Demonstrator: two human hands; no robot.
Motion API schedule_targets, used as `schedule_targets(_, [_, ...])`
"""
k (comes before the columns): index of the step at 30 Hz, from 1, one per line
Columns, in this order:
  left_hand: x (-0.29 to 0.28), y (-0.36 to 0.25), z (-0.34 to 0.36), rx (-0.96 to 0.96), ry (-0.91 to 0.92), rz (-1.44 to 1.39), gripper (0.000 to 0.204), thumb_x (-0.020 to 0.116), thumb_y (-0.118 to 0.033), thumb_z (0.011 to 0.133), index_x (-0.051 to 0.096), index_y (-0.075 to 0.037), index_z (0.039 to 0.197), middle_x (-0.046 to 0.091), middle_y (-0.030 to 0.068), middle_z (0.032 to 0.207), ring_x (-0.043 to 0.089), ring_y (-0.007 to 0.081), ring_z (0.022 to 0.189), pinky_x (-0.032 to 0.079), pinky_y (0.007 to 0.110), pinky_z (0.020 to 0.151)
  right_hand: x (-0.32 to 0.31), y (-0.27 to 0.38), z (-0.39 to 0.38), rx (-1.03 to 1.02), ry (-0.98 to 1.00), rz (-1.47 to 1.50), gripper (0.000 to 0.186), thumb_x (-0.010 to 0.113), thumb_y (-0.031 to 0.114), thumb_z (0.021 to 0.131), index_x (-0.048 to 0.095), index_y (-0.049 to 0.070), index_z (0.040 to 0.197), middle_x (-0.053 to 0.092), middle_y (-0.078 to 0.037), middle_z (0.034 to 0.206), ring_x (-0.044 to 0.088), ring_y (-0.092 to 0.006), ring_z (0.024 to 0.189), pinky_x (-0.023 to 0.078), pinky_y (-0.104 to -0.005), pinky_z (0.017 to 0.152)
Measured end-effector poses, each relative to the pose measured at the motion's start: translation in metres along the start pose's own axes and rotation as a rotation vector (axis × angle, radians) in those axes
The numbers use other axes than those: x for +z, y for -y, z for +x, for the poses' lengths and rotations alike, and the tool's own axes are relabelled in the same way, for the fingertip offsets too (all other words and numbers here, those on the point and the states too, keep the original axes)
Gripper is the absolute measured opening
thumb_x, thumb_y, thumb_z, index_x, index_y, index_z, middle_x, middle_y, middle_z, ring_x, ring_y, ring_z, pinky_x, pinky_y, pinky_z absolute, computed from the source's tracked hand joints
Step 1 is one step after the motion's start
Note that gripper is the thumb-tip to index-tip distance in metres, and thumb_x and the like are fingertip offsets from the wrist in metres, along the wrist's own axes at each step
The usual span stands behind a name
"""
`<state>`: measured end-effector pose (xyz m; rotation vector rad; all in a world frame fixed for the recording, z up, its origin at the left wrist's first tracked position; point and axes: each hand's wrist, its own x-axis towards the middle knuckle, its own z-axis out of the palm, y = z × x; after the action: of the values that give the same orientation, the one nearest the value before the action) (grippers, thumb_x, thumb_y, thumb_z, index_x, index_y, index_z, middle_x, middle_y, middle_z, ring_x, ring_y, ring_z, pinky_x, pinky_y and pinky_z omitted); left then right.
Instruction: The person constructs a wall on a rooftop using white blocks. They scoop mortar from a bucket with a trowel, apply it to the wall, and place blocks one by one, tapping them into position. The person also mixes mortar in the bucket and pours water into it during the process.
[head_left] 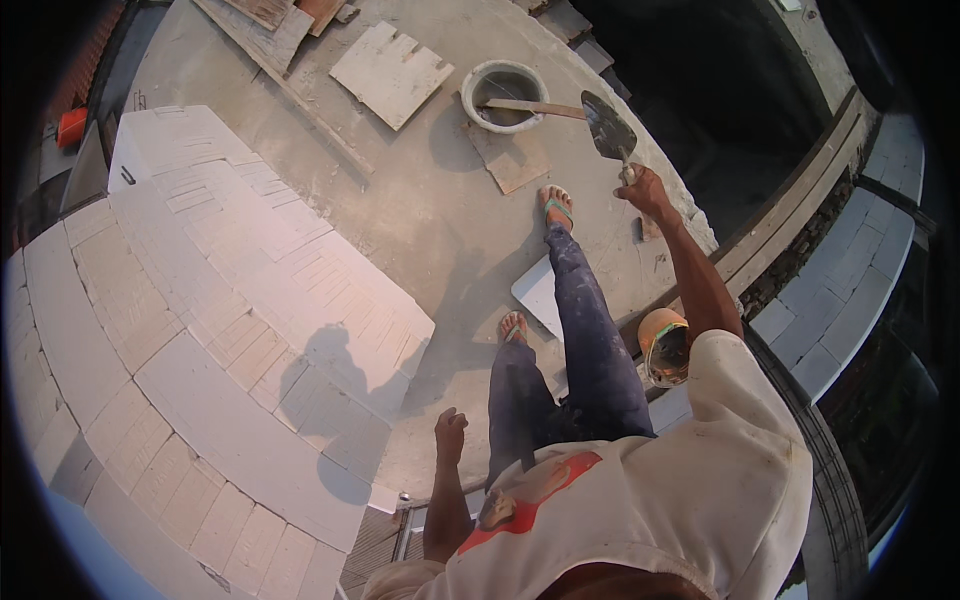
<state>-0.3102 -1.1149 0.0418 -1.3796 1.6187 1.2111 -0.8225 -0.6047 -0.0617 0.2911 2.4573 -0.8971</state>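
Note:
My right hand [640,195] grips the handle of a metal trowel [608,125], raised at the upper right. The blade appears beside the tip of a wooden strip [540,106] lying across a round mortar bucket [503,70]; contact is unclear. My left hand [450,433] hangs low at my left side with fingers curled; whatever it may hold is hidden. It is nearest the large white block wall [230,390], where my shadow falls. A white board [536,292] lies on the concrete floor [400,230] beside my leg.
Wooden boards [388,70] lie at the top. An orange-and-cream bucket [662,340] sits by my right side. A dark opening [720,90] lies beyond the slab's right edge, with planks [790,215] and white blockwork [840,280]. An orange container [72,127] is at far left.

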Motion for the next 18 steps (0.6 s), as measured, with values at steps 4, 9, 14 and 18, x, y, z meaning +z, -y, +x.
schedule_targets(4, [0.05, -0.043, -0.007, -0.019, 0.097, 0.362, 0.057, 0.067, -0.024, 0.097, 0.057, 0.007, 0.143, 0.072, 0.0212, 0.125, 0.072, 0.027, 0.109, 0.055, 0.037, 0.092, 0.04, -0.004, 0.188, -0.198, -0.021, -0.244, 0.052, 0.091, 0.023, 0.068, 0.068, 0.005, 0.111, 0.073, -0.019, 0.099, 0.072, -0.0386, 0.095, 0.057, -0.0461, 0.088])
schedule_targets(9, [0.103, -0.112, -0.004, -0.094, 0.134, 0.306, 0.057, 0.067, -0.028, 0.098, 0.058, 0.007, 0.143, 0.07, 0.0232, 0.128, 0.069, 0.0299, 0.116, 0.053, 0.039, 0.101, 0.074, -0.024, 0.292, -0.158, 0.106, -0.448, 0.067, 0.094, 0.026, 0.065, 0.065, 0.004, 0.121, 0.073, -0.02, 0.106, 0.072, -0.0403, 0.102, 0.057, -0.0466, 0.093])
schedule_targets(14, [0.121, -0.145, -0.008, -0.098, 0.209, 0.347, 0.054, 0.065, -0.029, 0.1, 0.061, 0.007, 0.14, 0.067, 0.0267, 0.135, 0.065, 0.0338, 0.126, 0.049, 0.041, 0.108, 0.09, -0.028, 0.297, -0.142, 0.38, -0.192, 0.077, 0.094, 0.025, 0.065, 0.062, 0.001, 0.13, 0.072, -0.022, 0.106, 0.071, -0.0408, 0.103, 0.056, -0.047, 0.094])
schedule_targets(18, [0.128, -0.177, 0.006, -0.12, 0.186, 0.27, 0.059, 0.067, -0.029, 0.099, 0.057, 0.008, 0.144, 0.068, 0.0225, 0.133, 0.067, 0.0292, 0.12, 0.052, 0.039, 0.104, 0.086, 0.023, 0.281, -0.157, 0.366, 0.058, 0.073, 0.093, 0.023, 0.063, 0.063, 0.002, 0.126, 0.071, -0.023, 0.112, 0.07, -0.0419, 0.108, 0.056, -0.0463, 0.095])
